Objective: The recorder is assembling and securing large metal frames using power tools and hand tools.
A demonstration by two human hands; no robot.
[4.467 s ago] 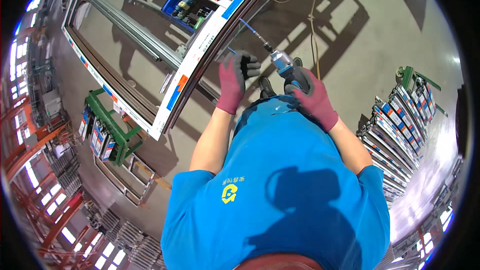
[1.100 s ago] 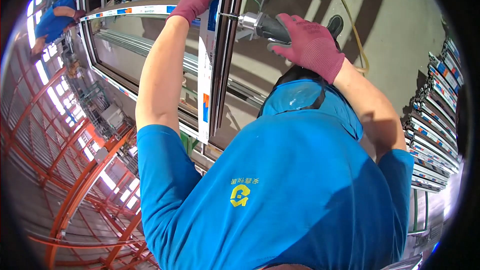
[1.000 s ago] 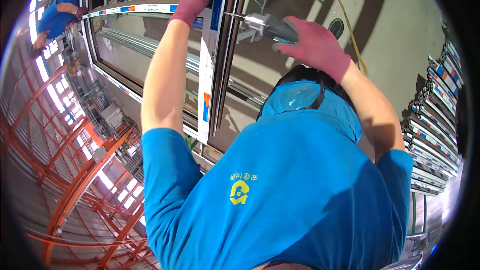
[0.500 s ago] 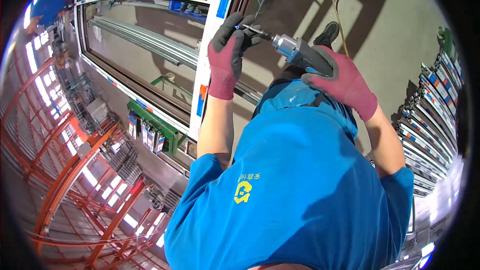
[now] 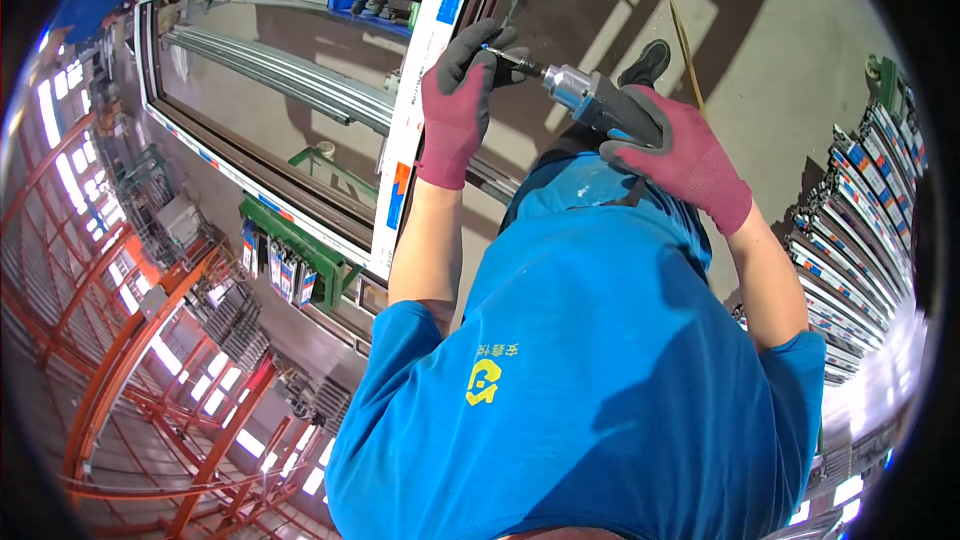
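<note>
My right hand (image 5: 680,150), in a maroon and dark grey work glove, is wrapped round the dark body of a power screwdriver (image 5: 575,90) with a silvery front. Its slim bit points left toward my left hand (image 5: 465,90), gloved alike. The left fingers are curled together at the bit's end around a small blue-ended piece (image 5: 487,47), mostly hidden by them. Just beyond and left of this hand stands a large dark window or door frame (image 5: 408,130), its faces covered with white, blue and orange protective film.
Long metal profiles (image 5: 280,70) show through the frame opening, near a blue crate (image 5: 375,15). A green stand (image 5: 300,245) holds more pieces at left. A thin hose (image 5: 672,10) crosses the floor. Stacked film-covered profiles (image 5: 860,230) lie at right. Another person's blue sleeve (image 5: 90,0) appears upper left.
The frame and the background at left have shifted slightly left in the picture. Both hands keep nearly the same pose, the left fingers still at the bit's tip.
</note>
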